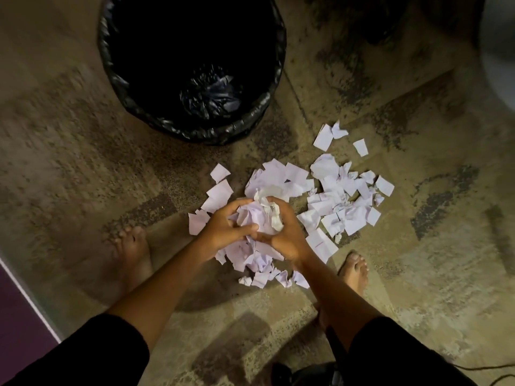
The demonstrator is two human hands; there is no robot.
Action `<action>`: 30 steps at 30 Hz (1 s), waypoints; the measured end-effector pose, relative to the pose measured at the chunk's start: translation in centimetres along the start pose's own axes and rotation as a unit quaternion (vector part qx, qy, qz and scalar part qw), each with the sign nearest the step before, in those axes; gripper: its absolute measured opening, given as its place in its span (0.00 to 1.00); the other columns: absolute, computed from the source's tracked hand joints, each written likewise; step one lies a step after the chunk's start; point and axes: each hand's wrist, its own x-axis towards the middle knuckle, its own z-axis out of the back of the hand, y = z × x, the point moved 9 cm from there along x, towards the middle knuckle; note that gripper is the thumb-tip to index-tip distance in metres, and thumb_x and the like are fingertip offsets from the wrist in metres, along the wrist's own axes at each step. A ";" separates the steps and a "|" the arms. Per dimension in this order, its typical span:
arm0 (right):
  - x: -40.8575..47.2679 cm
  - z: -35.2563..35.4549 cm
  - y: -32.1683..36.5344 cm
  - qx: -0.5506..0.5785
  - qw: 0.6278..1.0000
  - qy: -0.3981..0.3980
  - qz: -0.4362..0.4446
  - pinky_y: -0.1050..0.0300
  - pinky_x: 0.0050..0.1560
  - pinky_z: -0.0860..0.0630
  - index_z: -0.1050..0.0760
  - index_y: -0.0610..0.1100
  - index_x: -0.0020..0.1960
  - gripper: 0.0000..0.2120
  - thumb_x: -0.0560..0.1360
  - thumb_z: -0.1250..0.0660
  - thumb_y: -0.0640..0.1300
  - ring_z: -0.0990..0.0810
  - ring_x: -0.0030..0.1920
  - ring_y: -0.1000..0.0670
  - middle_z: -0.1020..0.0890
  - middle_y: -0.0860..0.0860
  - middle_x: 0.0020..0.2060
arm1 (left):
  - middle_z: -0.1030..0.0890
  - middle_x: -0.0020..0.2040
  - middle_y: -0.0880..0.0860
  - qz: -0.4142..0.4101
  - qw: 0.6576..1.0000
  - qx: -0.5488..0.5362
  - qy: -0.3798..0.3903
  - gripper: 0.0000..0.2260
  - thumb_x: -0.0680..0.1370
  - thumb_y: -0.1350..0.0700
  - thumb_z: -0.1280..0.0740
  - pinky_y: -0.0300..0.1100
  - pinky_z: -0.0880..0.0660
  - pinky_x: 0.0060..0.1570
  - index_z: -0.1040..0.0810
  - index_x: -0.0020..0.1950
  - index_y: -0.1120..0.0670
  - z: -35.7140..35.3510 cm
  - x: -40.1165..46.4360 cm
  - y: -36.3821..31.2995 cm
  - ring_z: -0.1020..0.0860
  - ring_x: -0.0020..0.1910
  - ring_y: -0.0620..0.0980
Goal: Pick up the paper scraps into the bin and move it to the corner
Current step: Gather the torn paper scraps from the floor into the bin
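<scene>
White paper scraps (342, 196) lie scattered on the patterned carpet below and to the right of the bin. The round bin (252, 115), lined with a black plastic bag, stands at the top centre; its inside is dark. My left hand (223, 228) and my right hand (287, 235) are cupped together around a crumpled bunch of scraps (257, 215), just above the pile's near part. More scraps (262, 277) lie under and in front of my wrists. Both forearms reach in from the bottom, in black sleeves.
My bare feet stand on the carpet, the left foot (133, 254) beside the pile and the right foot (354, 271) close to its right edge. A purple surface with a pale edge (16, 310) runs along the lower left. A thin cable (487, 369) crosses the lower right.
</scene>
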 end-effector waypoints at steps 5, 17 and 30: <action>-2.1 0.9 8.2 0.003 0.997 0.001 0.074 0.51 0.67 0.18 0.27 0.66 0.64 0.37 0.65 0.13 0.42 0.19 0.64 0.60 0.21 0.56 0.62 | 0.15 0.66 0.47 -0.022 0.999 -0.027 -0.012 0.25 0.75 0.59 0.20 0.48 0.15 0.57 0.20 0.66 0.36 2.2 -3.3 -5.5 0.17 0.67 0.50; -4.4 1.9 25.6 0.020 0.984 0.023 0.175 0.40 0.74 0.25 0.31 0.54 0.76 0.42 0.68 0.14 0.44 0.25 0.73 0.49 0.27 0.47 0.71 | 0.16 0.67 0.40 -0.131 0.989 -0.033 -0.068 0.28 0.77 0.61 0.22 0.49 0.16 0.62 0.22 0.74 0.41 9.3 -11.6 -22.0 0.17 0.66 0.44; 4.2 1.2 32.4 0.228 0.971 0.043 0.053 0.37 0.70 0.20 0.37 0.51 0.82 0.47 0.69 0.18 0.38 0.14 0.64 0.43 0.18 0.45 0.69 | 0.28 0.79 0.62 -0.082 0.926 -0.346 -0.123 0.24 0.86 0.48 0.35 0.53 0.17 0.62 0.32 0.81 0.55 15.6 -5.6 -26.0 0.22 0.73 0.61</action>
